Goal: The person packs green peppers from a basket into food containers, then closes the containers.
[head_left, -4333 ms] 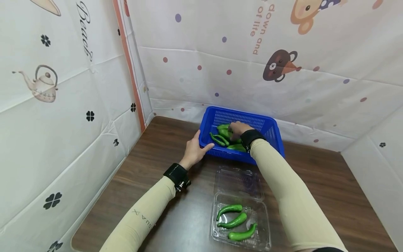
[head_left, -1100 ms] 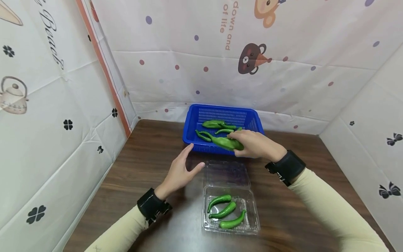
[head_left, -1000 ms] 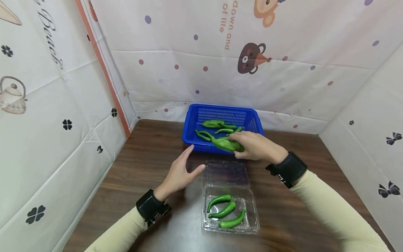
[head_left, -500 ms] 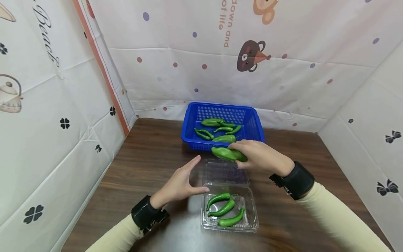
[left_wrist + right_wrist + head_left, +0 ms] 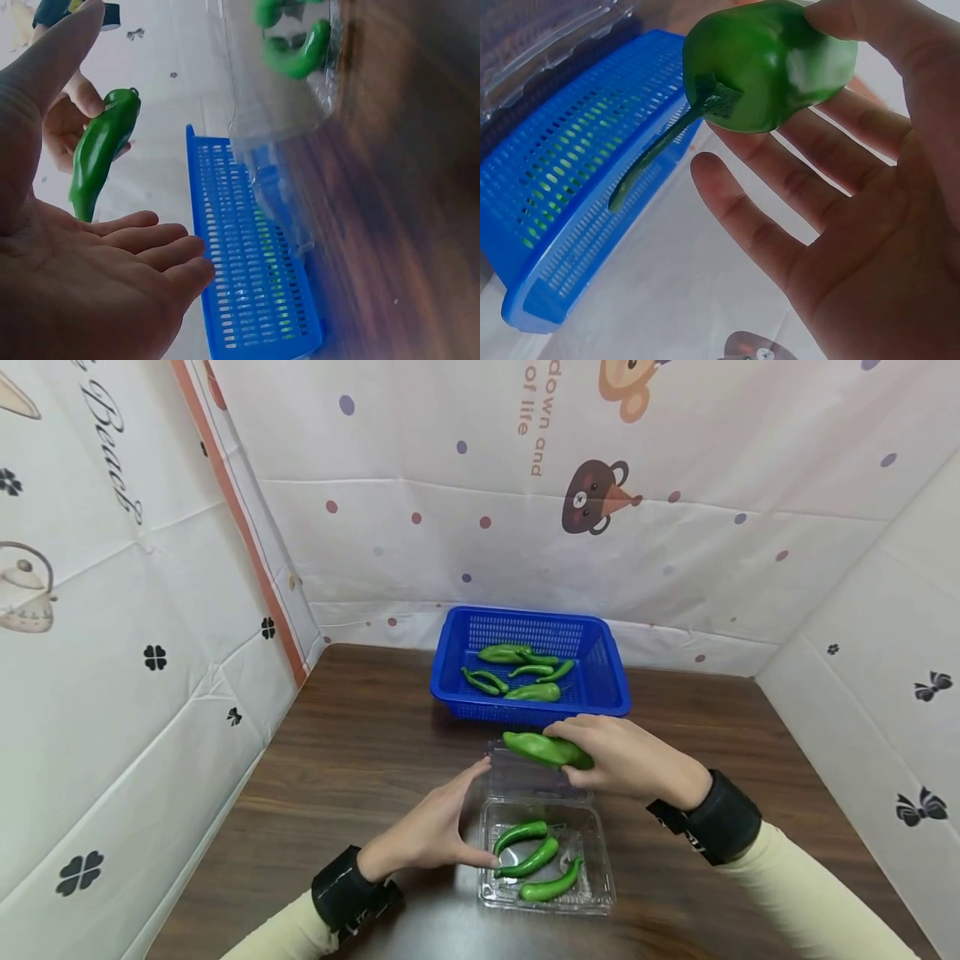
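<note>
My right hand pinches a large green pepper between thumb and fingers, above the raised lid side of a clear plastic clamshell box. In the right wrist view the pepper's stem points away from the palm. My left hand is spread with nothing in it, its thumb overlapping the box's left rim in the head view. Inside the box lie three slim green chili peppers, side by side. The left wrist view shows the left palm facing the held pepper.
A blue plastic basket stands behind the box against the patterned wall sheet. Several green peppers, large and slim, lie in it. The box's transparent lid lies folded back toward the basket. Brown wood-grain tabletop surrounds them.
Earlier, my left hand held the basket's rim while the right reached inside. The right hand has since lifted out the large pepper and brought it nearer; the left has moved to the box.
</note>
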Tool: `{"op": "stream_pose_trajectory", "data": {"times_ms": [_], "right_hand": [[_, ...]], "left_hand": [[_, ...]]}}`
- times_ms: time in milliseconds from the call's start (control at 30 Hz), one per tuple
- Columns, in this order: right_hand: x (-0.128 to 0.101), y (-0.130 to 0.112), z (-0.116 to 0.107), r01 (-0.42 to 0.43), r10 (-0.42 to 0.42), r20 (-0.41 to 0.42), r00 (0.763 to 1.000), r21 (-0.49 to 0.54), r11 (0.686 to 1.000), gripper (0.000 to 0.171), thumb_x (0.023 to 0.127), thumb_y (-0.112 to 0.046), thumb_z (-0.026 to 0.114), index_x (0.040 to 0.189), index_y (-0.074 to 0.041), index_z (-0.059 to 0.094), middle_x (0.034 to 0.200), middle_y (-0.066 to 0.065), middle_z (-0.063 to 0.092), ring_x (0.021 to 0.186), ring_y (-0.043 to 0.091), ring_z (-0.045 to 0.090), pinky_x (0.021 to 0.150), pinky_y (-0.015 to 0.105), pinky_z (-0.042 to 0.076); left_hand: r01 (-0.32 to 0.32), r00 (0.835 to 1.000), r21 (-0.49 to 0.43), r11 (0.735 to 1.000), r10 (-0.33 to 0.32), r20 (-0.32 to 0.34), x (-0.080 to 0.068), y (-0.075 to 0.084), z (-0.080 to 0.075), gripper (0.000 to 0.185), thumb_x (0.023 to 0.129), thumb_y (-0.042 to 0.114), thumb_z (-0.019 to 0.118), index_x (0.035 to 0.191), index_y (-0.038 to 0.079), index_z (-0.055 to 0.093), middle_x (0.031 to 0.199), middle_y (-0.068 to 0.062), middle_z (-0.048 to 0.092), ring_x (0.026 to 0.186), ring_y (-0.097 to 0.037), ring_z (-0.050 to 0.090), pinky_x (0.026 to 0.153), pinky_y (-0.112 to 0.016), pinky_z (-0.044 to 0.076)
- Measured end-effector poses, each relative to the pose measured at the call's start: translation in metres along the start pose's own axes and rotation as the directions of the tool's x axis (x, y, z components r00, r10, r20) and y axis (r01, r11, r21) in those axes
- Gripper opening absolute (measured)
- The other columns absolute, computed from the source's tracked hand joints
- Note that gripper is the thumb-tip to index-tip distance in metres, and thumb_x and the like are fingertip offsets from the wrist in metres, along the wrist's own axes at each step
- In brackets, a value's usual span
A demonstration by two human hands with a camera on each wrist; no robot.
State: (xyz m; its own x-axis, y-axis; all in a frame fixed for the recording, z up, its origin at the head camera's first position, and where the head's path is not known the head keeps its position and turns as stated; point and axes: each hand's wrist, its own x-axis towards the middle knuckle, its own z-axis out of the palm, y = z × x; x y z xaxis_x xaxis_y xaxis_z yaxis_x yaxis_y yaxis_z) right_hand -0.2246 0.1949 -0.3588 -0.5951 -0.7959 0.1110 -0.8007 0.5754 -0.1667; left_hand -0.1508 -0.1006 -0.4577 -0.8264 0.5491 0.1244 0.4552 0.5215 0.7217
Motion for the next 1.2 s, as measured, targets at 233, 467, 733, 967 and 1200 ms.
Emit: {"op": "stream_pose_trajectory", "data": {"times_ms": [233, 467, 733, 967, 1200], "right_hand": [[-0.011, -0.007, 0.007, 0.016, -0.016, 0.011, 1.0, 0.014, 1.0, 0.042, 0.09, -0.02, 0.077, 0.13, -0.012, 0.065, 0.1, -0.007, 0.061, 0.079, 0.007, 0.049, 0.064, 0.024, 0.041], [-0.022, -0.009, 0.014, 0.052, -0.052, -0.013, 0.999, 0.003, 0.999, 0.041, 0.089, -0.021, 0.078, 0.128, -0.013, 0.066, 0.097, -0.008, 0.06, 0.076, 0.005, 0.046, 0.063, 0.023, 0.038], [-0.031, -0.013, 0.023, 0.065, -0.065, -0.012, 0.998, 0.013, 0.998, 0.04, 0.088, -0.022, 0.077, 0.126, -0.014, 0.066, 0.094, -0.011, 0.056, 0.075, 0.004, 0.045, 0.063, 0.021, 0.038], [-0.035, -0.018, 0.028, 0.059, -0.059, 0.005, 0.998, 0.034, 0.998, 0.039, 0.089, -0.022, 0.076, 0.126, -0.016, 0.066, 0.093, -0.012, 0.054, 0.074, 0.004, 0.044, 0.064, 0.022, 0.037], [-0.039, -0.02, 0.03, 0.073, -0.073, 0.008, 0.997, 0.045, 0.996, 0.04, 0.089, -0.021, 0.076, 0.128, -0.015, 0.066, 0.097, -0.01, 0.059, 0.076, 0.003, 0.045, 0.064, 0.022, 0.037]], "left_hand": [[0.005, 1.0, 0.002, 1.0, -0.005, 0.019, -0.008, 0.003, 0.009, 0.125, 0.069, 0.04, 0.096, 0.162, 0.006, 0.02, 0.166, -0.014, 0.03, 0.146, -0.031, 0.039, 0.117, -0.048, 0.037], [-0.002, 0.999, 0.024, 1.0, 0.001, 0.045, -0.014, 0.002, 0.016, 0.13, 0.067, 0.043, 0.097, 0.162, 0.003, 0.018, 0.167, -0.015, 0.027, 0.149, -0.031, 0.033, 0.12, -0.048, 0.032], [-0.047, 0.996, 0.058, 0.997, 0.042, 0.081, -0.017, 0.003, 0.02, 0.132, 0.066, 0.048, 0.096, 0.162, 0.0, 0.019, 0.167, -0.019, 0.025, 0.152, -0.031, 0.028, 0.122, -0.046, 0.028], [-0.058, 0.993, 0.062, 0.996, 0.051, 0.102, -0.016, 0.003, 0.021, 0.13, 0.068, 0.046, 0.096, 0.162, 0.002, 0.018, 0.166, -0.019, 0.026, 0.152, -0.03, 0.028, 0.122, -0.046, 0.028], [-0.051, 0.991, 0.084, 0.995, 0.04, 0.129, -0.017, 0.003, 0.022, 0.127, 0.069, 0.046, 0.095, 0.162, 0.003, 0.02, 0.164, -0.023, 0.029, 0.151, -0.033, 0.03, 0.121, -0.05, 0.03]]}}
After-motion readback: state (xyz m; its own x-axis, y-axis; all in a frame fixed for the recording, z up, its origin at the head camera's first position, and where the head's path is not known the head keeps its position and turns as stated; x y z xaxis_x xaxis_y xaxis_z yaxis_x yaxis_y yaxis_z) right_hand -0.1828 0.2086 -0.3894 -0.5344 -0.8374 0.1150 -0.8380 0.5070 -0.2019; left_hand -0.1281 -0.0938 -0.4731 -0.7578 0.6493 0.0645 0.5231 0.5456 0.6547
